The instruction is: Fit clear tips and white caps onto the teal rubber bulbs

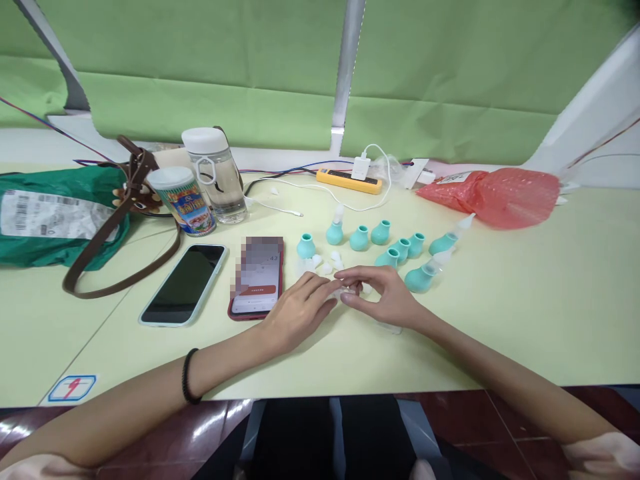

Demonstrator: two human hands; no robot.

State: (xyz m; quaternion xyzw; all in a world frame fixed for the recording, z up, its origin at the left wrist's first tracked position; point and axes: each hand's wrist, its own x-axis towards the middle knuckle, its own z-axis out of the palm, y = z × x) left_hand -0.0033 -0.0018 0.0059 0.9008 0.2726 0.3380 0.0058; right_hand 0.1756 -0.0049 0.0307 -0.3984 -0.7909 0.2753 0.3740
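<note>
My left hand (303, 310) rests low over the table, its fingers stretched toward a cluster of small white translucent pieces (327, 268). Meeting it from the other side, my right hand (387, 293) has its fingers curled with the tips close together; whatever they hold is too small to make out. The fingertips of both hands nearly touch and cover part of the cluster. Behind them stand several open-topped teal bulbs (359, 238). One upright teal bulb (335, 232) carries a clear tip, and tipped teal bulbs (419, 279) with clear nozzles lie to the right.
Left of my hands lie a phone with a lit screen (257, 277) and a dark phone (184, 285). Beyond are a patterned cup (185, 203), a water bottle (220, 180), a brown strap (100, 290), a green package (55, 217), a yellow power strip (345, 181) and a red bag (515, 197).
</note>
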